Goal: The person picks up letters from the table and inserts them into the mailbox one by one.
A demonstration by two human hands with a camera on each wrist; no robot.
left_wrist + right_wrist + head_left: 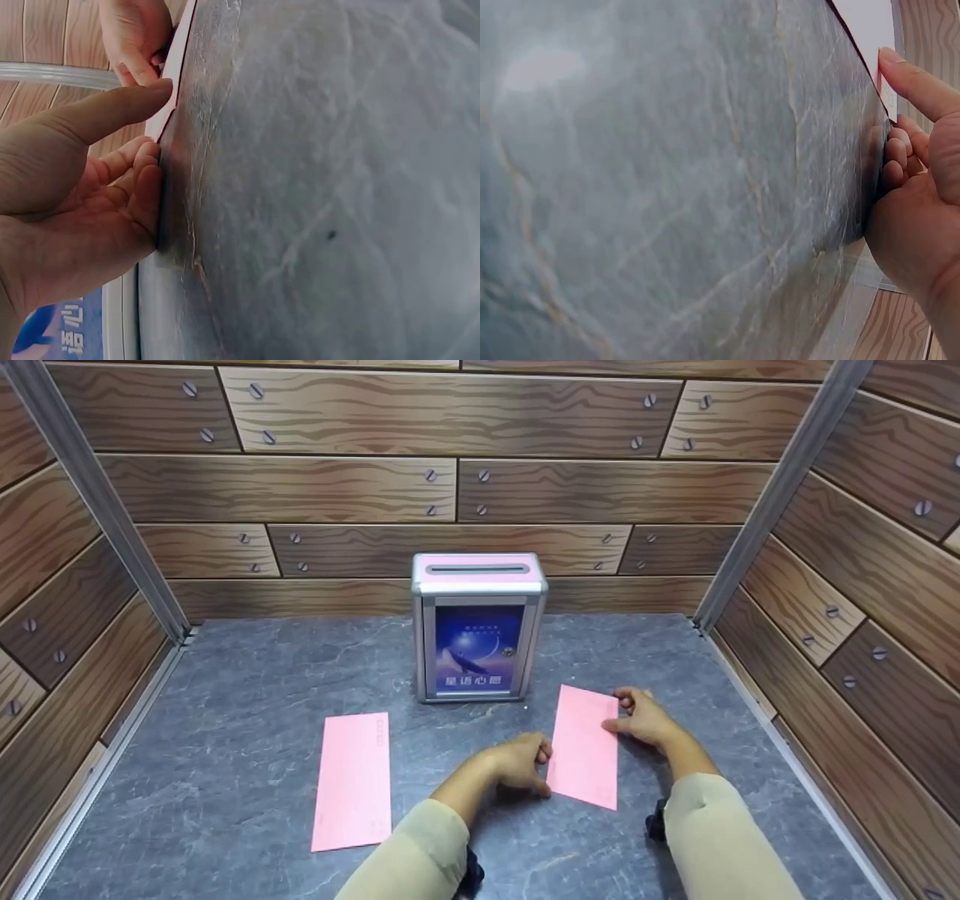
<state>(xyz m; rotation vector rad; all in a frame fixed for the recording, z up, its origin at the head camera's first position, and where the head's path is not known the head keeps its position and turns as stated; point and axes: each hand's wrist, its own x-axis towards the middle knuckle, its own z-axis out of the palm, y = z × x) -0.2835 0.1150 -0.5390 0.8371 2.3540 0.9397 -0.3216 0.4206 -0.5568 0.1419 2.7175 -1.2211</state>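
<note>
A pink envelope (585, 750) lies at a slight slant on the grey marbled tabletop, right of the middle. My left hand (519, 765) holds its left edge, thumb near the lower corner and fingers curled farther up. At the upper right edge, my right hand (645, 721) grips it between thumb and curled fingers. In the left wrist view the thumb (127, 109) lies at the paper's edge; the right wrist view has the other thumb (915, 79) on the envelope (874, 37). Another pink envelope (352, 784) lies flat to the left, touched by neither hand.
Behind the hands stands a silver-framed slotted box (480, 630) with a pink top, a small lock and a blue whale picture. Wood-patterned walls (360, 487) with metal corner posts enclose the tabletop (225, 697) at the back and both sides.
</note>
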